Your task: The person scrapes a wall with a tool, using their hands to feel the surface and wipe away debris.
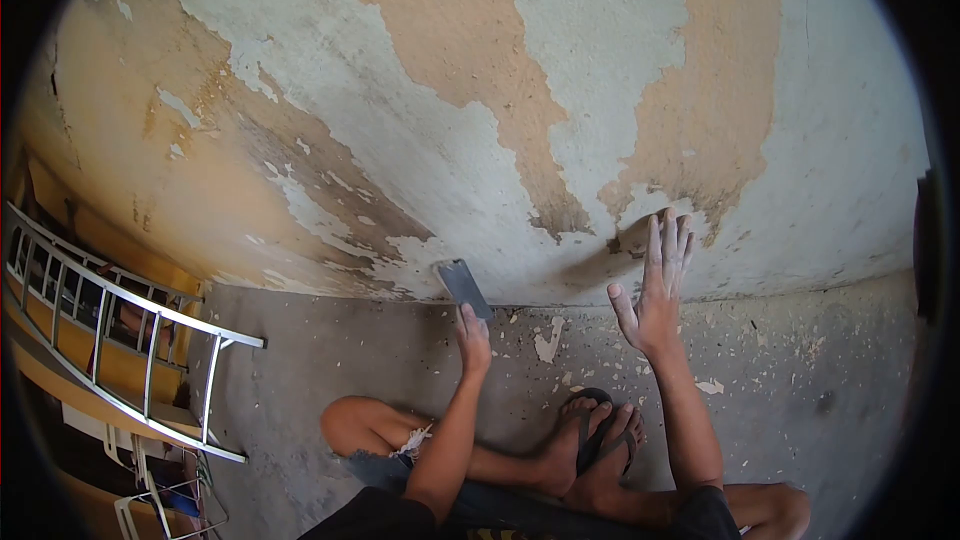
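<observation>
A flat grey rectangular tool (465,287) is gripped at its lower end by my left hand (473,340), its upper edge close to the foot of the wall. My right hand (658,290) is raised with its fingers stretched upward and thumb apart, whitish dust on the fingers, and nothing in it. Its fingertips are at or near the wall (600,60), below a bare patch; whether they touch it I cannot tell. Pale paint on the wall is peeling, with tan patches of exposed plaster showing through.
An aluminium ladder (150,355) leans at the left, with metal-framed furniture (150,490) below it. Paint flakes (548,340) are scattered over the grey concrete floor (290,350). My crossed legs and sandalled feet (600,440) are close below my hands.
</observation>
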Motion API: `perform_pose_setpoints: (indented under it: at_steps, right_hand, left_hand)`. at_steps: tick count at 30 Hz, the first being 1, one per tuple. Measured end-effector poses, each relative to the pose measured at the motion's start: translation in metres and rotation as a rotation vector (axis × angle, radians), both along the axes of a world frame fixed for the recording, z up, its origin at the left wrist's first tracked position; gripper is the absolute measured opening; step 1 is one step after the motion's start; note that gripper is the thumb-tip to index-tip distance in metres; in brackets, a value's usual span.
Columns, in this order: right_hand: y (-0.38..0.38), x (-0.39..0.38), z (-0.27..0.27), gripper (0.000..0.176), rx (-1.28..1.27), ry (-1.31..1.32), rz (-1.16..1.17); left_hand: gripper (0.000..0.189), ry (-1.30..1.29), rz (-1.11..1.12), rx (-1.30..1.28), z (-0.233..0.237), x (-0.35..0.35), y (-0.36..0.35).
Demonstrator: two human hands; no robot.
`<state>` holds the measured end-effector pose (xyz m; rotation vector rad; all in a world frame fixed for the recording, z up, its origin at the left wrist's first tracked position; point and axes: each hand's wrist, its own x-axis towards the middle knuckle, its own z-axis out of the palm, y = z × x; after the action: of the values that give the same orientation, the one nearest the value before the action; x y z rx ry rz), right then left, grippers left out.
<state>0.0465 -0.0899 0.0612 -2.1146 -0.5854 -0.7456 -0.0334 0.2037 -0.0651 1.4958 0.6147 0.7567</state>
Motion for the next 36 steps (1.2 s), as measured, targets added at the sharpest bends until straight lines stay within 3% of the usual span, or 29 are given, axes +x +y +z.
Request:
perform_pose_setpoints:
  at_steps: [2, 5, 8, 10, 11, 12, 14, 20, 23, 24, 25, 26, 30, 33, 36]
  right_hand:
    - [-0.001, 0.0, 0.001, 0.087, 0.01, 0.013, 0.013]
    - [-0.002, 0.0, 0.0, 0.088, 0.009, 0.014, 0.015]
    - [-0.001, 0.001, -0.002, 0.088, -0.009, 0.01, -0.002]
    - [0.001, 0.001, -0.003, 0.088, 0.002, 0.01, -0.001]
    - [0.0, 0.0, -0.003, 0.088, 0.002, 0.015, -0.004]
    - [0.0, 0.0, -0.002, 0.088, 0.002, 0.014, -0.008]
    - [-0.001, -0.001, 0.001, 0.088, -0.005, 0.033, 0.008]
    - [-0.001, 0.001, -0.003, 0.088, -0.017, 0.013, -0.007]
    - [0.0, 0.001, -0.003, 0.087, -0.011, 0.009, -0.01]
    - [-0.001, 0.0, -0.002, 0.087, -0.013, 0.011, -0.015]
    - [-0.001, 0.0, -0.001, 0.087, -0.012, 0.016, -0.005]
    - [-0.001, 0.0, 0.0, 0.087, -0.013, 0.02, 0.004]
    - [-0.002, 0.0, -0.001, 0.087, -0.013, 0.018, 0.003]
    - [-0.002, 0.003, -0.005, 0.087, -0.013, -0.002, 0.0]
    - [-0.002, 0.003, -0.006, 0.087, -0.02, -0.002, -0.004]
  left_hand:
    - [0.042, 0.056, -0.003, -0.205, -0.016, -0.001, -0.006]
    - [0.048, 0.017, -0.041, -0.185, 0.018, 0.013, 0.008]
    - [0.056, 0.001, -0.022, -0.21, 0.014, 0.015, 0.026]
    - [0.057, -0.005, 0.013, -0.207, -0.009, 0.013, 0.025]
    - [0.058, 0.113, -0.026, -0.156, -0.041, 0.001, 0.026]
    - [0.058, 0.23, -0.064, -0.106, -0.047, -0.005, 0.022]
    - [0.058, 0.208, -0.053, -0.177, -0.055, -0.004, 0.021]
    - [0.057, 0.037, 0.058, -0.22, 0.02, 0.021, 0.02]
    - [0.043, -0.008, 0.083, -0.105, -0.013, 0.023, 0.022]
    - [0.046, 0.042, 0.089, -0.122, -0.044, 0.014, 0.021]
    - [0.049, 0.093, 0.092, -0.142, -0.04, 0.009, 0.007]
    - [0.062, 0.364, -0.017, -0.16, -0.033, -0.008, -0.002]
    - [0.063, 0.199, -0.01, -0.295, -0.034, 0.018, 0.014]
    - [0.063, 0.07, 0.08, -0.316, 0.006, 0.027, 0.018]
    - [0.063, 0.17, -0.007, -0.153, -0.007, 0.016, 0.011]
